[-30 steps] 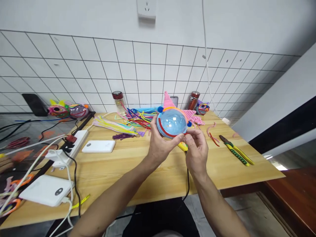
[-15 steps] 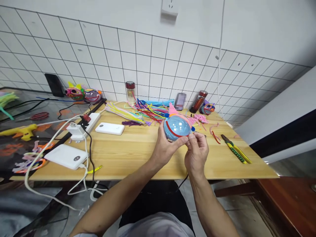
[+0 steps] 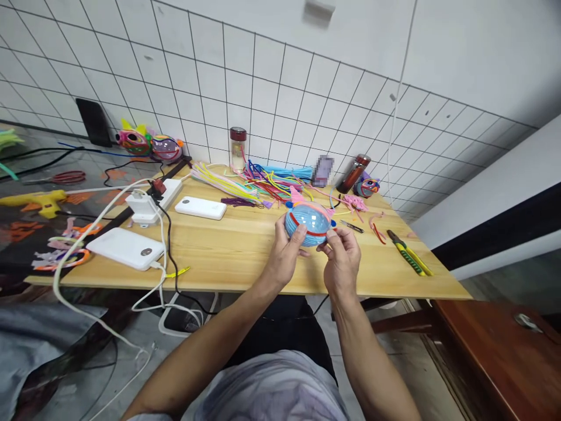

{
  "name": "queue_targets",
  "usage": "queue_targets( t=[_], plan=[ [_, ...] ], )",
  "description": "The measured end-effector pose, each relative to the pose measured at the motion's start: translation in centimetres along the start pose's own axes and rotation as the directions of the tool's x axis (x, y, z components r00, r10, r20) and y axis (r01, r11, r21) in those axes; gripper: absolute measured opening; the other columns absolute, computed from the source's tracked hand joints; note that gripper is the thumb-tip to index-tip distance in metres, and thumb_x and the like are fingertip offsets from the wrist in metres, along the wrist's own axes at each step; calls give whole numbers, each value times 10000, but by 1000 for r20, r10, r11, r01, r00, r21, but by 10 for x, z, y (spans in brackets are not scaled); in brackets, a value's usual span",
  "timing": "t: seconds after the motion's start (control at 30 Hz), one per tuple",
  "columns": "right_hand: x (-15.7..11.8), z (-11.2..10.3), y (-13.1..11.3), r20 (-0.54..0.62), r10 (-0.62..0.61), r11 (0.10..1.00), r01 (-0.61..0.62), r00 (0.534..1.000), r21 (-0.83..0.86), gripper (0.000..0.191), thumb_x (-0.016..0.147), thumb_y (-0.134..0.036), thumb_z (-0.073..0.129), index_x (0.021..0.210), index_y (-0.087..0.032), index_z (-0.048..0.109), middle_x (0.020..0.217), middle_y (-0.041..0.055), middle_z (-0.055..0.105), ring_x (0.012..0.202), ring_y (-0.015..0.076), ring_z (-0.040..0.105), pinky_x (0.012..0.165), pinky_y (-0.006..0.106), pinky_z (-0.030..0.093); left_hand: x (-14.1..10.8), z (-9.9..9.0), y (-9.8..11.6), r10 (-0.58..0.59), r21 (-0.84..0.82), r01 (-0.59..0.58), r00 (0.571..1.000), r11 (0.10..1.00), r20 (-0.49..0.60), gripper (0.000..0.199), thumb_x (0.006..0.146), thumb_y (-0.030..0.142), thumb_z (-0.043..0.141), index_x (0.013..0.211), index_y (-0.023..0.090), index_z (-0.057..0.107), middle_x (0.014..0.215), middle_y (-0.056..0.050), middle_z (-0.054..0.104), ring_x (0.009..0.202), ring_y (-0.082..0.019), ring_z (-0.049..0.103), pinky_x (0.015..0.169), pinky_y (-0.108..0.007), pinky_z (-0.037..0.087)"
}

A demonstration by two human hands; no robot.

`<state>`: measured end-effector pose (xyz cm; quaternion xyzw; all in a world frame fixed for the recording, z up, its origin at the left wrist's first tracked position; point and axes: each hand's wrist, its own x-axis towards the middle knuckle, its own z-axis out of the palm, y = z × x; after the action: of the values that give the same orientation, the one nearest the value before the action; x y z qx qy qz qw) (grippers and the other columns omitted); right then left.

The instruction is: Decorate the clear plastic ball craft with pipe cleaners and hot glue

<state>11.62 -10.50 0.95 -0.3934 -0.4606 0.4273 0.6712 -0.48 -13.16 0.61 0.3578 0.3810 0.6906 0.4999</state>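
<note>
A clear ball wrapped in blue pipe cleaner point(image 3: 312, 222) is held over the table's front half. It has a red strip around it, pink pointed pieces on top and small dark blue balls at its sides. My left hand point(image 3: 283, 251) grips its left side, thumb on the front near the red strip. At its right edge, the fingers of my right hand point(image 3: 342, 257) pinch the end of the red strip. Behind the ball lies a pile of colourful pipe cleaners point(image 3: 272, 184).
Pliers point(image 3: 409, 254) and a small knife point(image 3: 353, 226) lie to the right. Two power banks point(image 3: 125, 248), a power strip point(image 3: 169, 193) and cables are at the left. Bottles point(image 3: 238, 149), a phone point(image 3: 323, 171) and finished figures point(image 3: 134, 140) stand along the wall.
The view has shifted and tilted lower. My left thumb has moved back from the right hand onto the ball's front left, and the ball is turned slightly.
</note>
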Motion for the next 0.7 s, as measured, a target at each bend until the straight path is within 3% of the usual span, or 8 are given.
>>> queue_targets(
  t=[0.27, 0.4, 0.53, 0.7],
  plan=[
    [-17, 3, -1, 13, 20, 1000, -20, 1000, -9, 413, 758, -539, 894, 910, -249, 642, 789, -38, 647, 672, 149, 595, 610, 290, 554, -20, -13, 3, -22, -56, 23, 1000, 998, 17, 789, 861, 789, 795, 1378, 264, 514, 1435, -118, 636, 1114, -251, 747, 696, -312, 683],
    [-20, 5, -2, 28, 21, 1000, -20, 999, -14, 418, 748, -526, 907, 912, -244, 646, 787, -43, 643, 666, 144, 599, 614, 289, 556, -24, -18, 6, -30, -69, 31, 999, 997, 20, 776, 834, 684, 866, 1377, 260, 507, 1411, -111, 650, 1123, -255, 751, 740, -332, 685],
    [-20, 8, -2, 43, 22, 1000, -22, 999, -5, 437, 754, -534, 914, 939, -242, 646, 813, -43, 651, 687, 146, 620, 632, 295, 573, -22, -17, 6, 31, -74, -30, 999, 997, 9, 798, 806, 644, 909, 1370, 250, 504, 1427, -121, 657, 1037, -227, 761, 738, -321, 672],
    [-18, 7, -2, 56, 22, 1000, -23, 998, 13, 538, 714, -545, 974, 1019, -243, 651, 860, -46, 685, 690, 140, 662, 675, 303, 597, -17, -15, 3, 94, -51, -93, 995, 994, 22, 799, 841, 646, 897, 1407, 263, 483, 1427, -123, 673, 1067, -231, 764, 766, -314, 660]
  ],
)
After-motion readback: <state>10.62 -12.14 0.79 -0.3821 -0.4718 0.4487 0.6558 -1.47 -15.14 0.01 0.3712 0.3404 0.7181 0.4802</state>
